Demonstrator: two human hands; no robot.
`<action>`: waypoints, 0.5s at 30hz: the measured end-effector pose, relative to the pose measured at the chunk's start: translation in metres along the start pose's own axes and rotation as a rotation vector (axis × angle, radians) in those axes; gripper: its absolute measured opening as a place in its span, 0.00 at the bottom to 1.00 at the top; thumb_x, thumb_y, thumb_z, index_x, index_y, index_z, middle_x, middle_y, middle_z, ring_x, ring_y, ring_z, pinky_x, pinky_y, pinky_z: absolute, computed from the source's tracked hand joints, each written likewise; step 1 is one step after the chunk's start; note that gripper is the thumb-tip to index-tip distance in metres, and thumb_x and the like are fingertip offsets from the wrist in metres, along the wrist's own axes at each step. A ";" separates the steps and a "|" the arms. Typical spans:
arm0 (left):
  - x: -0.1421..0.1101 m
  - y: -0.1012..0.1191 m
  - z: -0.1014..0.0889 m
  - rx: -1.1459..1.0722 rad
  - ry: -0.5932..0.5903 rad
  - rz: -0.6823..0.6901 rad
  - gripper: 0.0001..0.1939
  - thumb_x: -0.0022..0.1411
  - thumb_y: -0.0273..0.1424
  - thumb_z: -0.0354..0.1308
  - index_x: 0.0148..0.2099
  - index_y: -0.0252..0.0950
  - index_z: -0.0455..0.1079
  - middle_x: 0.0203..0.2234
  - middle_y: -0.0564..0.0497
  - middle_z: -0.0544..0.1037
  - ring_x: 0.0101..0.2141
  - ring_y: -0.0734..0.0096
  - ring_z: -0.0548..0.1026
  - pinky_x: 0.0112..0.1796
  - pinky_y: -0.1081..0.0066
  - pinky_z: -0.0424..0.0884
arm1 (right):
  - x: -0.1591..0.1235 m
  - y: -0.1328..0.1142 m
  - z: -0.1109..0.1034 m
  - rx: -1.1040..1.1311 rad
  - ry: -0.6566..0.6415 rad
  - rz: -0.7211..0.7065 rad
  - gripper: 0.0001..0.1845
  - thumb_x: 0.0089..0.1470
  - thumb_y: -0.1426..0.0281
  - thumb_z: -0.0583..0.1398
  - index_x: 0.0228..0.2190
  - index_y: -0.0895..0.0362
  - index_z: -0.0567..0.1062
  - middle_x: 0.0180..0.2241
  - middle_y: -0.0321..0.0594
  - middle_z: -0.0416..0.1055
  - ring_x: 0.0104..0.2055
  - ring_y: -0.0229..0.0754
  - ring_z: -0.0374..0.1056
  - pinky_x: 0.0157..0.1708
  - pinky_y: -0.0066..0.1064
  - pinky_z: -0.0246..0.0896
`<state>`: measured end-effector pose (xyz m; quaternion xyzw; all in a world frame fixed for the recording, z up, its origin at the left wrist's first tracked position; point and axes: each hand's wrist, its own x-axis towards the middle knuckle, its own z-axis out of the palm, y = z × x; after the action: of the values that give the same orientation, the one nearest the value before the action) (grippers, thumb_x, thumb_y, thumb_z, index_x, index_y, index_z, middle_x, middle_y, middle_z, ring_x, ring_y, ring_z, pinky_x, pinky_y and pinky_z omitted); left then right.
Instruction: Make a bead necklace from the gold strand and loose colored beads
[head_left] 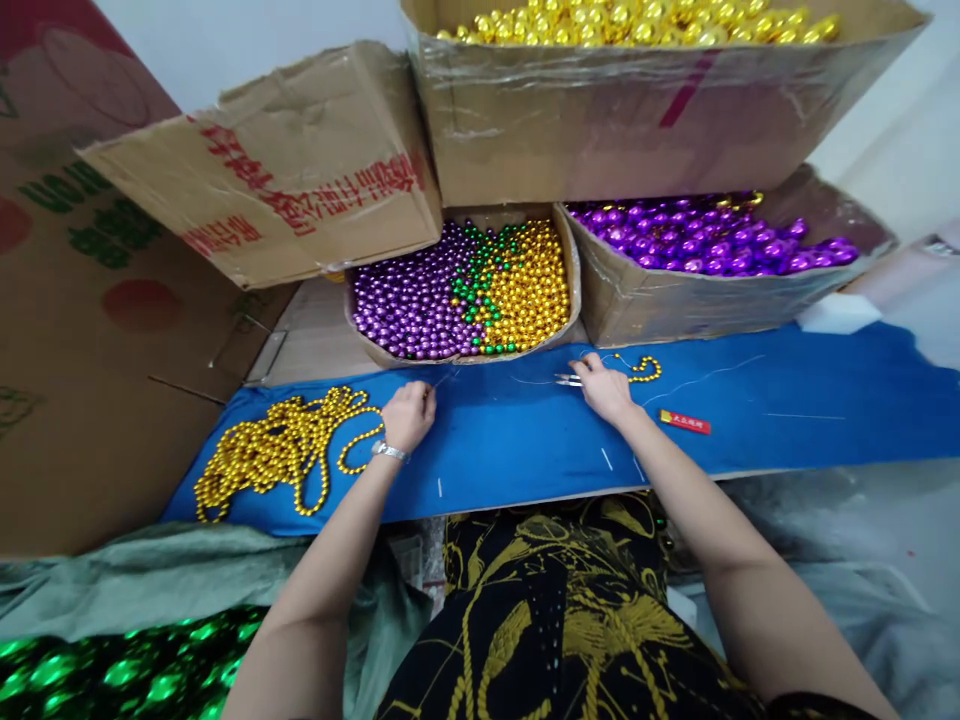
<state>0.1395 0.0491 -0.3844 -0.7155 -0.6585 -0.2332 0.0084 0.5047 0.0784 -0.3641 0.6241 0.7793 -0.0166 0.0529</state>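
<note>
My left hand (409, 414) rests on the blue board (525, 440), fingers closed on the end of a thin thread (450, 378) beside a pile of strung gold beads (277, 450). My right hand (604, 387) lies further right and holds a small metal tool (568, 379) together with a short gold bead strand (643, 371). Just beyond both hands sits an open box (465, 355) of loose purple, green and gold beads.
A box of purple beads (705, 240) stands at the right, a box of gold beads (637, 25) is stacked above, and a tilted cardboard box (277, 170) is at the left. A red lighter (685, 422) lies on the board. Green beads (112, 670) fill the lower left.
</note>
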 end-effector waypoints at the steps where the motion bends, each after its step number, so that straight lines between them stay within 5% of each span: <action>1: 0.000 0.001 0.006 0.050 -0.076 0.025 0.11 0.65 0.35 0.48 0.36 0.36 0.68 0.32 0.42 0.74 0.35 0.59 0.71 0.36 0.66 0.63 | 0.002 0.005 -0.002 -0.002 -0.011 -0.006 0.23 0.64 0.73 0.46 0.58 0.54 0.64 0.58 0.52 0.60 0.41 0.44 0.72 0.36 0.33 0.62; 5: -0.002 0.011 0.011 0.075 -0.107 0.041 0.12 0.65 0.36 0.49 0.41 0.36 0.71 0.39 0.39 0.76 0.41 0.54 0.71 0.41 0.62 0.65 | 0.004 0.008 -0.008 0.025 -0.025 -0.045 0.19 0.63 0.76 0.46 0.47 0.59 0.72 0.52 0.54 0.66 0.43 0.44 0.71 0.41 0.34 0.61; 8: -0.002 0.036 -0.002 -0.187 -0.068 0.045 0.13 0.65 0.39 0.50 0.42 0.37 0.72 0.40 0.42 0.77 0.42 0.56 0.73 0.46 0.61 0.67 | -0.012 -0.003 -0.016 0.096 -0.002 -0.102 0.17 0.65 0.72 0.48 0.48 0.56 0.72 0.48 0.49 0.70 0.44 0.43 0.71 0.41 0.31 0.61; 12: 0.006 0.105 -0.014 -0.822 -0.259 0.031 0.17 0.66 0.43 0.51 0.46 0.37 0.73 0.42 0.45 0.79 0.42 0.63 0.76 0.46 0.65 0.71 | -0.055 -0.023 -0.035 0.287 0.095 -0.310 0.15 0.65 0.70 0.51 0.50 0.52 0.71 0.47 0.41 0.72 0.49 0.38 0.69 0.47 0.27 0.62; 15: 0.015 0.171 -0.005 -1.215 -0.504 0.136 0.21 0.67 0.46 0.50 0.48 0.37 0.74 0.48 0.44 0.77 0.50 0.61 0.74 0.51 0.65 0.69 | -0.086 -0.023 -0.054 0.645 0.353 -0.479 0.12 0.63 0.72 0.53 0.45 0.55 0.73 0.43 0.42 0.74 0.45 0.38 0.70 0.46 0.30 0.65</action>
<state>0.2999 0.0387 -0.3248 -0.6657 -0.3448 -0.3875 -0.5365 0.4979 -0.0053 -0.3022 0.4037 0.8540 -0.1641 -0.2841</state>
